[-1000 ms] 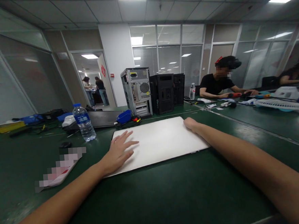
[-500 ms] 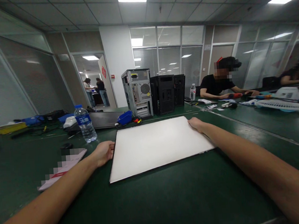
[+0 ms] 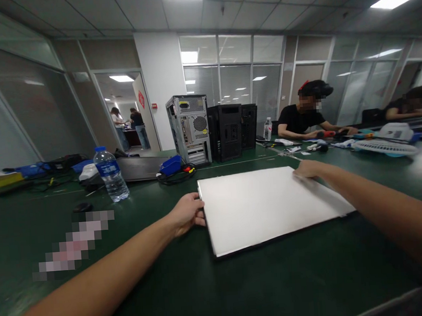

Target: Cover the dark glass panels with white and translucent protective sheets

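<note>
A flat white rectangular panel (image 3: 268, 211) with a thin dark rim lies low over the green table, slightly turned. My left hand (image 3: 189, 212) is closed on its left edge, with the fingertips against the side. Over the far right corner, my right hand (image 3: 307, 169) is closed on the panel's edge, and its forearm throws a shadow on the white surface. The right fingertips are partly hidden. Whether the panel touches the table or is held just above it, I cannot tell.
Beyond the panel stand a grey computer tower (image 3: 191, 130) and black computer cases (image 3: 227, 130). A water bottle (image 3: 111, 177), a blue plug-like part with cable (image 3: 170, 165) and a black mouse-like object (image 3: 82, 207) are at left. A co-worker (image 3: 302, 118) sits across the green table (image 3: 278, 288).
The panel has moved to the right with both hands holding its edges. The camera view has swung slightly to the right.
</note>
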The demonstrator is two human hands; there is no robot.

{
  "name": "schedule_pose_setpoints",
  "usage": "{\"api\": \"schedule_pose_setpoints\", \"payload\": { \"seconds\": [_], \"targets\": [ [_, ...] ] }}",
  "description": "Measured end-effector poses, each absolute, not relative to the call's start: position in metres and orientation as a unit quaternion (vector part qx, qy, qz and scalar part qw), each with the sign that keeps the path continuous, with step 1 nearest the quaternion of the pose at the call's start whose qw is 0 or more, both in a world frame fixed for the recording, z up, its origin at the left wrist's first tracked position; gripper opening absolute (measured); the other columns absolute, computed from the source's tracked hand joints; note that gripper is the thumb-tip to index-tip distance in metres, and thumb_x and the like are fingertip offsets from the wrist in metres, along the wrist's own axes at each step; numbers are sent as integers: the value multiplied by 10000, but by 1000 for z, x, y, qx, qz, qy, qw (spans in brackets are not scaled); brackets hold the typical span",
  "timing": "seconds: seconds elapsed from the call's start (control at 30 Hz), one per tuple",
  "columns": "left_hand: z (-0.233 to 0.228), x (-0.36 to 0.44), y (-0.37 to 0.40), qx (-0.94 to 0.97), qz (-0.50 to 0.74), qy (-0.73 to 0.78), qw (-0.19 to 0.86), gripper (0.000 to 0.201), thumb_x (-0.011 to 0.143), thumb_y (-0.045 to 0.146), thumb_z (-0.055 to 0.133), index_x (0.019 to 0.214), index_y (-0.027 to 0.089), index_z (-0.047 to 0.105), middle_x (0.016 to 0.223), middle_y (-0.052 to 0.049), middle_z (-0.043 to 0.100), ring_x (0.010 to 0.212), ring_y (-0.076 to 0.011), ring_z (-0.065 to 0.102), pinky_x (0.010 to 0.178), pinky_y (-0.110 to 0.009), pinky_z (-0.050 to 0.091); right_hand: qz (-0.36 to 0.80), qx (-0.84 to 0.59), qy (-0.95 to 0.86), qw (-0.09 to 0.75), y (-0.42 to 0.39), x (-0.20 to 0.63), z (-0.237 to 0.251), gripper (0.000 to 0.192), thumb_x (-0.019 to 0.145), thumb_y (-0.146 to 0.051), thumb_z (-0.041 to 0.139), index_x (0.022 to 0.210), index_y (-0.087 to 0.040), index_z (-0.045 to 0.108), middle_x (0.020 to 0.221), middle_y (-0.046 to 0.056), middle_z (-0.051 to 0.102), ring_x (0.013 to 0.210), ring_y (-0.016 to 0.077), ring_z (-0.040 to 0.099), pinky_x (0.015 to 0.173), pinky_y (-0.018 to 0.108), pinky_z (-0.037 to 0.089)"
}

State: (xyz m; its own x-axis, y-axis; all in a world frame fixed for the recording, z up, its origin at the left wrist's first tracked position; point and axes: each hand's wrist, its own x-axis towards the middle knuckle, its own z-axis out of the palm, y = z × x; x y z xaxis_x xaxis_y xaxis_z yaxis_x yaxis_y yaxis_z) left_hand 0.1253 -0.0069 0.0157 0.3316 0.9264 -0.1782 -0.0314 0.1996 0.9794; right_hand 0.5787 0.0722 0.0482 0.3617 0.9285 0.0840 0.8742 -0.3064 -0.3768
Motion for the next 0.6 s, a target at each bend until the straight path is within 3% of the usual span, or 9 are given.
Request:
{"api": "schedule_pose_setpoints", "payload": {
  "seconds": [0.07, 0.13, 0.3, 0.47, 0.6],
  "targets": [
    [12, 155, 3, 506, 368, 449, 638, 300, 874, 81, 633, 1161, 124, 559, 772, -51, 719, 517, -133, 666, 490, -247, 574, 39, -808, -570, 144, 66, 580, 61, 263, 848, -330, 747, 908, -76, 716, 1081, 260, 685, 1165, 410, 606, 992, 531, 459],
    [11, 186, 15, 501, 360, 462, 637, 264, 909, 121, 638, 1166, 104, 580, 841, -72, 722, 558, -131, 665, 533, -270, 583, 13, -791, -599, 125, 57, 573, 72, 313, 864, -377, 717, 970, -84, 738, 1212, 272, 658, 1264, 450, 538, 1054, 552, 406],
    [12, 265, 38, 488, 333, 477, 650, 362, 971, 364, 653, 1272, 168, 615, 1247, -98, 656, 1025, -226, 679, 854, -430, 594, 73, -687, -715, 105, 17, 527, 83, 365, 885, -514, 673, 1117, -251, 776, 1294, 61, 689, 1220, 309, 608, 1089, 394, 433],
    [5, 336, 44, 475, 348, 476, 653, 397, 962, 366, 665, 1297, 163, 605, 1297, -116, 634, 1085, -249, 663, 901, -457, 577, 92, -664, -736, 98, -12, 500, 69, 783, 797, -694, 682, 1397, -193, 639, 1471, 125, 564, 1355, 381, 498, 1169, 484, 355],
    [-4, 378, 42, 470, 365, 464, 656, 394, 960, 362, 668, 1298, 170, 605, 1304, -112, 631, 1096, -252, 660, 907, -461, 575, 80, -648, -752, 86, -7, 517, 47, 887, 863, -733, 524, 1535, -156, 480, 1567, 143, 448, 1441, 357, 407, 1223, 472, 279]
  ]
}}
